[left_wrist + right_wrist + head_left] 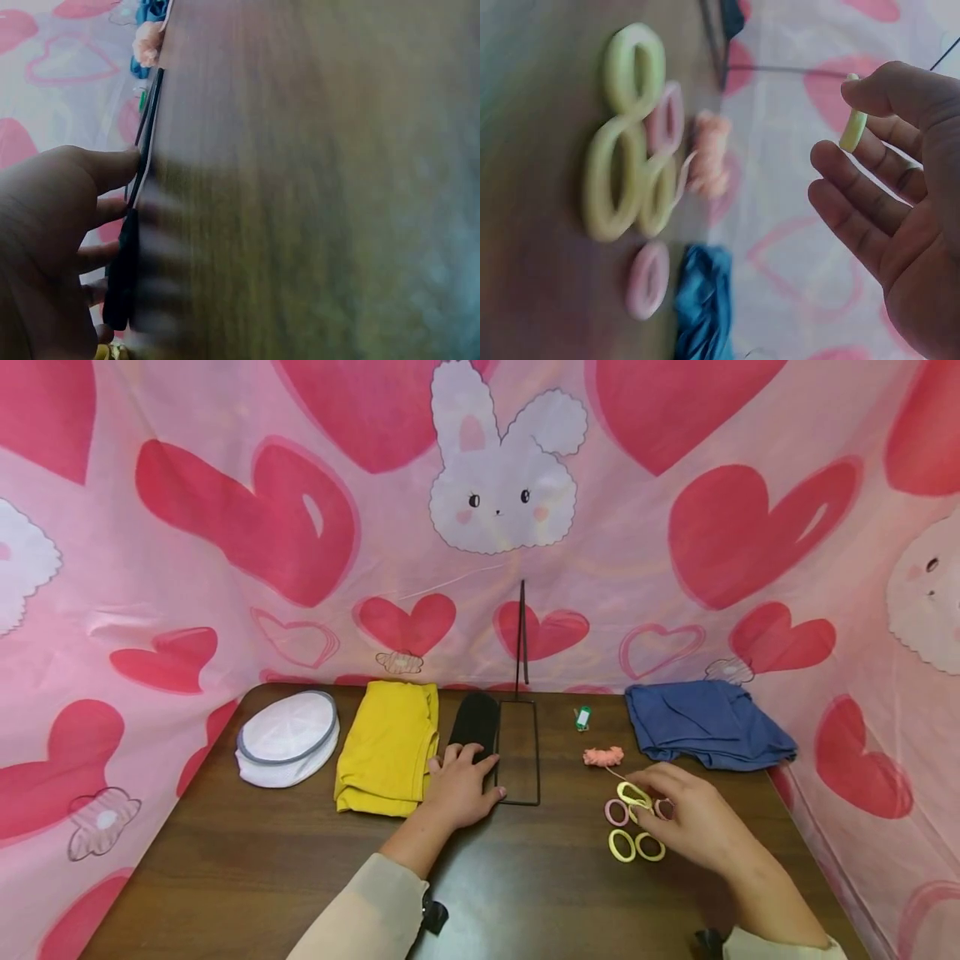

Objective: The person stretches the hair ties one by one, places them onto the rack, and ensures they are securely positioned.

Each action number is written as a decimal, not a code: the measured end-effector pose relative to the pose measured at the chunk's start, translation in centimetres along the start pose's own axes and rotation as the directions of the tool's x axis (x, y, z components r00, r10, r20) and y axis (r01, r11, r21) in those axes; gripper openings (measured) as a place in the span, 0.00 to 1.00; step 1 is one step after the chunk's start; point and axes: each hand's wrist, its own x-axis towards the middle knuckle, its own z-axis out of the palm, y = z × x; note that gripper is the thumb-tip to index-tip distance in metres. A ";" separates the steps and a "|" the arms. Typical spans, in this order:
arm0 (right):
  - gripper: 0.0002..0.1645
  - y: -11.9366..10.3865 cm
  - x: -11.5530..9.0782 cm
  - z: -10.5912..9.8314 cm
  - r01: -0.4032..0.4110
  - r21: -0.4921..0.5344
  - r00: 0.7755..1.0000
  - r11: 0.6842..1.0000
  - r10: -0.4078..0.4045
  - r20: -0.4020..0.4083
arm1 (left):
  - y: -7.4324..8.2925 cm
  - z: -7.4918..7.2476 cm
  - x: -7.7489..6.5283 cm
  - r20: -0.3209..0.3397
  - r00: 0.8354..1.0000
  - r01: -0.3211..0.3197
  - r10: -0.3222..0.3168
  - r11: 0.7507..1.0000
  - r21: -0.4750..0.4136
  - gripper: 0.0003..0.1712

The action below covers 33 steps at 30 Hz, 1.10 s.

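My right hand (693,822) pinches a yellow hair tie (853,133) between thumb and fingertips, raised over the table. Beneath it lie several more ring-shaped hair ties, among them a yellow one (612,845) and a pink one (637,300). My left hand (459,789) rests on a flat black item (476,718), its fingers spread and nearly straight; the lower part of that item is covered by the hand, and its kind is unclear. The thumb touches the rectangular base of a black wire stand (537,752) with a tall upright.
A coral yarn bundle (602,757) and a small green key tag (582,718) lie behind the hair ties. Folded blue cloth (697,722) is at the back right, folded yellow cloth (386,743) left of my left hand, and a white mesh item with grey rim (288,731) farther left.
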 end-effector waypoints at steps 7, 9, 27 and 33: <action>0.26 -2.4 3.9 -0.3 0.132 0.014 0.990 0.991 -0.131 -0.044 | 0.3 0.0 0.1 0.020 1.000 0.017 -0.017 1.000 -0.004 0.37; 0.25 -3.0 4.9 -0.4 0.164 0.021 0.985 0.986 -0.162 -0.054 | 0.3 0.2 0.0 0.030 0.999 0.019 -0.018 1.000 -0.003 0.37; 0.20 -8.8 13.0 -2.3 0.337 0.016 0.906 0.941 -0.320 -0.278 | 0.4 -0.3 0.2 0.064 0.997 0.038 -0.038 0.999 0.008 0.39; 0.20 -10.1 14.6 -3.2 0.392 0.012 0.873 0.920 -0.368 -0.321 | 0.4 -0.4 0.3 0.089 0.995 0.041 -0.043 0.999 0.030 0.39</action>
